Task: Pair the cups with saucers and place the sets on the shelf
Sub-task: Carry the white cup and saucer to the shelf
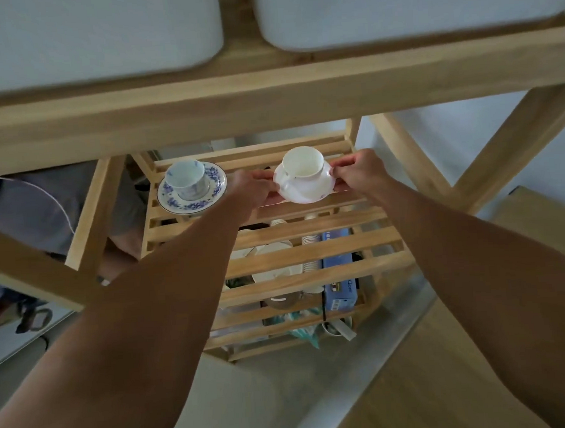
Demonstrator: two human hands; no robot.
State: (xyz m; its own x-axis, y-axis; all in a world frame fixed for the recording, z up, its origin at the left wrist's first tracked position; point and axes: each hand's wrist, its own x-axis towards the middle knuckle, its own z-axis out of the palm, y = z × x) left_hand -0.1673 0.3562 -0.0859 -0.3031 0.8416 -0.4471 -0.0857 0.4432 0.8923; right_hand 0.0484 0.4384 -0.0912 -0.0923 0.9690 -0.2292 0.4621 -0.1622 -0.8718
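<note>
Two pale grey rounded plastic bins (pixel 91 30) sit side by side on the top wooden board. On a lower slatted tier lie a stack of white plates (pixel 276 273), white paper cups (pixel 310 245) and a blue cardboard box (pixel 340 288). Light wooden flooring (pixel 416 371) runs beneath.

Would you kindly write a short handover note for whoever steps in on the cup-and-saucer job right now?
Left hand: gripping the left edge of the white saucer.
Right hand: gripping that saucer's right edge.
White cup sits upright on the white saucer, held low over the slatted shelf, at its right side; whether it already touches the slats is unclear.
Done: blue-patterned cup on its blue floral saucer is placed on the same shelf, to the left.
Left: set the white pair down and let go. No other unpaired cups are clearly in view.
</note>
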